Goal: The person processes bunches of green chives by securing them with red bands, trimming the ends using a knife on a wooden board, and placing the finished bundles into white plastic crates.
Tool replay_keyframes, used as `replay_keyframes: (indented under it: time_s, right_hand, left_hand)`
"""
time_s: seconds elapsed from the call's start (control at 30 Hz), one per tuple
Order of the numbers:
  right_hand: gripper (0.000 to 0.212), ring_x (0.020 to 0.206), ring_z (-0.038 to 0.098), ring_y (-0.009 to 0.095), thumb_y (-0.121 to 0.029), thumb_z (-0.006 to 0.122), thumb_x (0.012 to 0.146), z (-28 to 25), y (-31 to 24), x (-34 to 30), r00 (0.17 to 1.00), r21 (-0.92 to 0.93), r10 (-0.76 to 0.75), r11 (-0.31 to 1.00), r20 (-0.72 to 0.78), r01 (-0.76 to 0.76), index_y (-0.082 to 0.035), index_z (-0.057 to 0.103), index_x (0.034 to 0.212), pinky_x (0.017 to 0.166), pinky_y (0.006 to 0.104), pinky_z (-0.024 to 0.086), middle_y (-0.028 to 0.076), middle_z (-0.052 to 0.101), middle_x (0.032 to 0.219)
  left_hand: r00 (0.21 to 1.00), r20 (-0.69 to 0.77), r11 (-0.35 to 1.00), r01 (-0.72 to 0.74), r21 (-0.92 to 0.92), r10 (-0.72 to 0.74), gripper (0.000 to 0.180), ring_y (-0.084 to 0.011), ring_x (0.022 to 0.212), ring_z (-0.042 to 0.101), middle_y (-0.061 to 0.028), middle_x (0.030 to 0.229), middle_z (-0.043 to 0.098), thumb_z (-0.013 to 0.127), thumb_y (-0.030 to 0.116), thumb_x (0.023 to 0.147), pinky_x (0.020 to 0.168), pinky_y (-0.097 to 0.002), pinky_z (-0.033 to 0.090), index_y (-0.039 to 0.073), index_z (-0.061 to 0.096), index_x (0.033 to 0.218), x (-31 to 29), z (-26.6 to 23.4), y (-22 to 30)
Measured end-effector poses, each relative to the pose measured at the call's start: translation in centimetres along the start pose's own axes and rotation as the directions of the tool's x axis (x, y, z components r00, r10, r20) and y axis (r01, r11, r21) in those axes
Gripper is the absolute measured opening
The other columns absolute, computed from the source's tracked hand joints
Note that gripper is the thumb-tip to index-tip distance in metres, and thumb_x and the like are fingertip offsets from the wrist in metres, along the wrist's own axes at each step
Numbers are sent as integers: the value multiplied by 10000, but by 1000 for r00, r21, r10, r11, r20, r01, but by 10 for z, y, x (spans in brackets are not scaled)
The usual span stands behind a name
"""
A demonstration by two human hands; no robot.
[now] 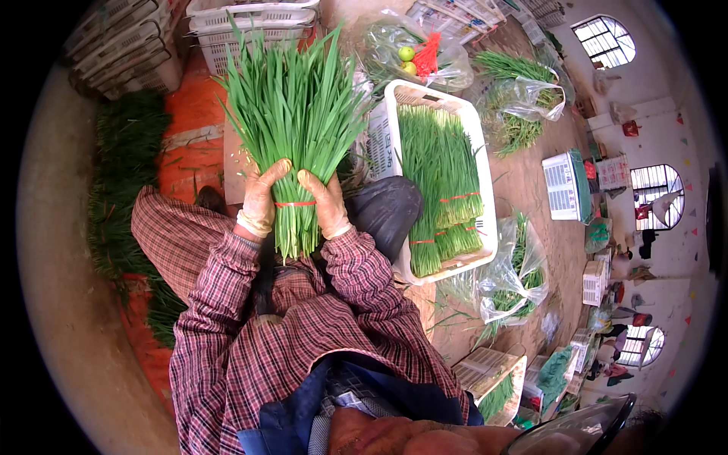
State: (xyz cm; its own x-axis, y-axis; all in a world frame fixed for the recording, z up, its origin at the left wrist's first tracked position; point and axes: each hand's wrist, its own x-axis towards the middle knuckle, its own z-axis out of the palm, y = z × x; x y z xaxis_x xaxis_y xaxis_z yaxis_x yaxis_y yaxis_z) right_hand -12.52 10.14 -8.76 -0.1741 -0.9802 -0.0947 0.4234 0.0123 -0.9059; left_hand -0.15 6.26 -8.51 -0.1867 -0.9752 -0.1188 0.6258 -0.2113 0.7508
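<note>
A thick bundle of garlic chives (294, 125) stands upright in front of me, leaves fanned out at the top and cut stems at the bottom. A red band (295, 204) goes round it near the stems. My left hand (262, 196), in a pale glove, is closed round the bundle's left side. My right hand (325, 200), gloved too, grips its right side just above the band. Close to my right knee, a white plastic crate (489, 227) holds several banded chive bundles (440, 174) laid flat.
Loose chives (125, 174) lie along the wall on an orange sheet (189, 110). Stacked white crates (250, 26) stand at the back left. Clear bags of greens (519, 269) sit right of the crate, and another bag holds green fruit (407, 54) and red netting.
</note>
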Motion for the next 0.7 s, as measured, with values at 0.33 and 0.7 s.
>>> replay_keyframes:
  time_s: [0.33, 0.7]
  right_hand:
    - [574, 1047, 565, 311, -316, 719, 804, -4, -60, 1, 924, -884, -369, 392, 101, 253, -32, 489, 1247, 918, 407, 441, 176, 566, 1161]
    - [257, 1224, 421, 247, -204, 684, 750, 43, -96, 41, 518, -701, -503, -297, 692, 649, -169, 671, 1004, 951, 402, 385, 41, 527, 1219]
  left_hand:
    - [1000, 11, 1000, 12, 0, -12, 436, -179, 994, 605, -67, 1134, 624, 658, 42, 838, 889, -322, 491, 38, 517, 1250, -4, 5, 5]
    - [996, 94, 1000, 2, -18, 0, 379, -175, 916, 631, -68, 1086, 642, 664, 17, 840, 804, -305, 523, 27, 544, 1200, -7, 5, -3]
